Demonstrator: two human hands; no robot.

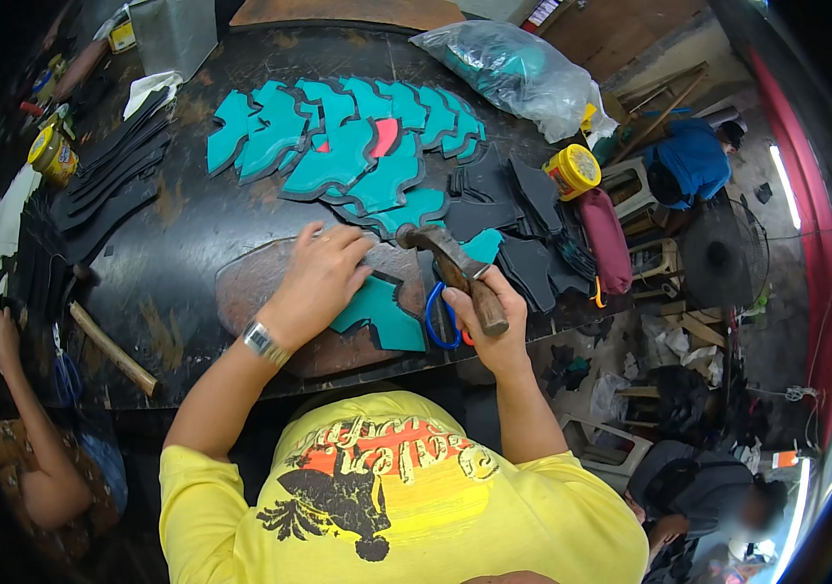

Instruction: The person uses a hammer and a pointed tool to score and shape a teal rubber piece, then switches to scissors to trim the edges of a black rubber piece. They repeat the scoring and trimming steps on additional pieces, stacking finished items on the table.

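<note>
Right now the right hand (487, 310) is wrapped tight around a wooden-handled hammer (455, 267), its head raised beside the left hand (323, 275), whose spread fingers press flat on a teal cut-out piece (382, 313) lying on a rounded slab (240, 282). Blue-handled scissors (438, 321) sit half hidden beneath the hammer fist.
</note>
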